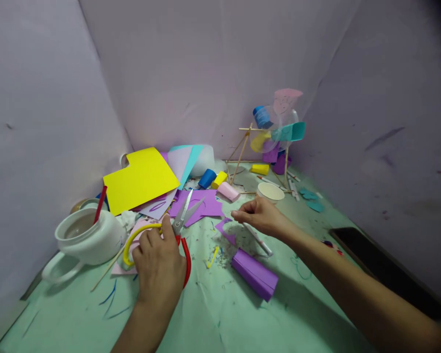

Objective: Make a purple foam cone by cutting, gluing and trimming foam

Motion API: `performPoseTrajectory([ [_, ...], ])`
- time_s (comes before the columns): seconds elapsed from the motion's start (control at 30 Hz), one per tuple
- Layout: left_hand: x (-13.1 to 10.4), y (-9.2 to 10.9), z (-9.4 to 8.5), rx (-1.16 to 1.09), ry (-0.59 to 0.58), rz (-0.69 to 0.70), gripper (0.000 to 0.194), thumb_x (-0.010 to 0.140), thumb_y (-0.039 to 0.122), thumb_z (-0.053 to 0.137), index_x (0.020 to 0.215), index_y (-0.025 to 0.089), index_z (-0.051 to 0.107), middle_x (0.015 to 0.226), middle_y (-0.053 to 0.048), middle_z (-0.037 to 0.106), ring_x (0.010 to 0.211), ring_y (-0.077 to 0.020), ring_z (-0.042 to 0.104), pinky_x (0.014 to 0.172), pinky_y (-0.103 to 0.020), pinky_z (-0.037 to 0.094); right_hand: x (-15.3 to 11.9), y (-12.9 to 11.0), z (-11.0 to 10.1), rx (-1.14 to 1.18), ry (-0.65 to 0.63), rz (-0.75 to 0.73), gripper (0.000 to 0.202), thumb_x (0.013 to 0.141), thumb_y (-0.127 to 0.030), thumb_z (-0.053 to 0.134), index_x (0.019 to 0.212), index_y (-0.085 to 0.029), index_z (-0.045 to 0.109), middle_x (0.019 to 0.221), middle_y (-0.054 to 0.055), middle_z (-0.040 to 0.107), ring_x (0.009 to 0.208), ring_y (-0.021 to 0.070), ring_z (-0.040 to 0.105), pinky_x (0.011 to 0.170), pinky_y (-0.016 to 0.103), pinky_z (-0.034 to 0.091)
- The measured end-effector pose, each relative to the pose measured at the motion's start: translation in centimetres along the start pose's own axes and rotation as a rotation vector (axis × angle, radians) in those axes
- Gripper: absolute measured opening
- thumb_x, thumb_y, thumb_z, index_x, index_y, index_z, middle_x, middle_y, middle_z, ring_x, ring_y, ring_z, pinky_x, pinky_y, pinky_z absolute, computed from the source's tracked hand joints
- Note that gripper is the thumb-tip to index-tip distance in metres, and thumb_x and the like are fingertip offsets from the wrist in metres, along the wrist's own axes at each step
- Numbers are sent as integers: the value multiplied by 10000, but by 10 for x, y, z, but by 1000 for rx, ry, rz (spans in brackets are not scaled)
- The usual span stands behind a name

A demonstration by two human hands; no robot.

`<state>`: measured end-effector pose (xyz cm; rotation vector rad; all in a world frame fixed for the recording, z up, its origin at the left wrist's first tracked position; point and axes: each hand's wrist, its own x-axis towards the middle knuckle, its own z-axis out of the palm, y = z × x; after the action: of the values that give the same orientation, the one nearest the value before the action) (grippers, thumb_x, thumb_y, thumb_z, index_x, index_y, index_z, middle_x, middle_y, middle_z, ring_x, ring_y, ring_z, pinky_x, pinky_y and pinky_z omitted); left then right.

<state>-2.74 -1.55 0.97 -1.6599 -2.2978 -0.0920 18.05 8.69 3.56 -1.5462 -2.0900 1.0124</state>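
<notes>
My left hand (159, 267) is closed around the handles of a pair of scissors (178, 223), one loop yellow and one red. The blades are spread and point away from me over purple paper (209, 202). My right hand (260, 215) is closed, its thumb and fingertips pinched together; anything between them is too small to make out. A white pen (257, 239) lies just below that hand, its far end hidden. Nearer to me rests a folded purple paper tube (255, 273). A torn purple scrap (225, 230) and a yellow strip (213, 257) lie between my hands.
On the left stands a white pot (90, 238) with a red stick, beside yellow paper (141, 179). Blue, yellow and pink paper cups (228, 191) lie behind. A stick-framed wheel (275, 130) with coloured cups stands at back right. A dark phone-like slab (382, 264) lies right.
</notes>
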Motion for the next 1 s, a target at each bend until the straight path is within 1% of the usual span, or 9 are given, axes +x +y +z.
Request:
performPoseTrajectory([
  [0.1,0,-1,0,-146,-30,-5,497,815,110,367,1309,100,421,996,-158,592,971,-320,548,797,-429,439,-35,4,-6,-9,7,-24,411,724,-482,659,981,-162,687,918,81,704,820,228,630,698,324,483],
  [0.2,-2,0,-5,-424,-109,-38,442,814,159,420,1255,147,452,1067,-127,611,1044,-290,553,842,-391,452,-78,17,-6,-20,-40,19,843,590,-511,776,1321,-211,482,1344,126,524,1160,335,522,967,480,417],
  [0.4,-11,5,-12,-658,-151,-29,361,838,328,445,1187,239,466,1069,-69,637,907,-246,618,745,-348,487,-110,46,6,20,-162,73,1067,516,-421,841,1423,-176,336,1468,164,368,1329,360,353,1109,525,246],
  [0.5,-10,8,-11,-613,-156,-43,344,838,318,448,1172,241,472,1075,-75,635,932,-255,615,736,-352,482,-97,39,-8,58,-78,-71,927,511,-474,833,1327,-203,488,1389,133,484,1259,352,446,1066,497,329],
  [0.57,-7,8,-10,-580,-162,-73,357,837,292,450,1190,240,469,1099,-86,631,967,-268,611,743,-363,476,-78,25,-19,60,28,-125,523,725,-515,667,1142,-201,640,1173,98,651,1077,288,598,925,405,469],
  [0.63,-3,7,-8,-578,-166,-102,387,844,294,443,1227,240,452,1109,-97,632,975,-277,613,734,-370,474,-54,8,-23,-218,-45,-77,381,905,-460,440,984,-188,694,932,71,715,880,229,660,766,334,510],
  [0.7,-1,6,-6,-588,-158,-124,404,852,301,432,1251,238,443,1097,-101,642,962,-281,622,720,-373,471,-28,-5,-17,-325,-152,-44,270,828,-418,603,875,-177,715,823,61,718,777,229,665,697,331,511],
  [0.87,3,3,-4,-610,-143,-140,400,841,301,446,1235,235,467,1064,-97,660,943,-280,632,711,-363,468,18,-11,9,-535,-298,71,241,900,-318,565,1088,-172,603,1122,74,620,949,208,622,801,389,523],
  [1.0,5,-1,-5,-652,-130,-162,406,830,342,452,1222,241,480,1002,-85,673,859,-275,641,669,-354,471,17,-24,9,-557,-349,31,242,904,-314,556,1095,-173,601,1120,69,622,940,207,624,776,370,528],
])
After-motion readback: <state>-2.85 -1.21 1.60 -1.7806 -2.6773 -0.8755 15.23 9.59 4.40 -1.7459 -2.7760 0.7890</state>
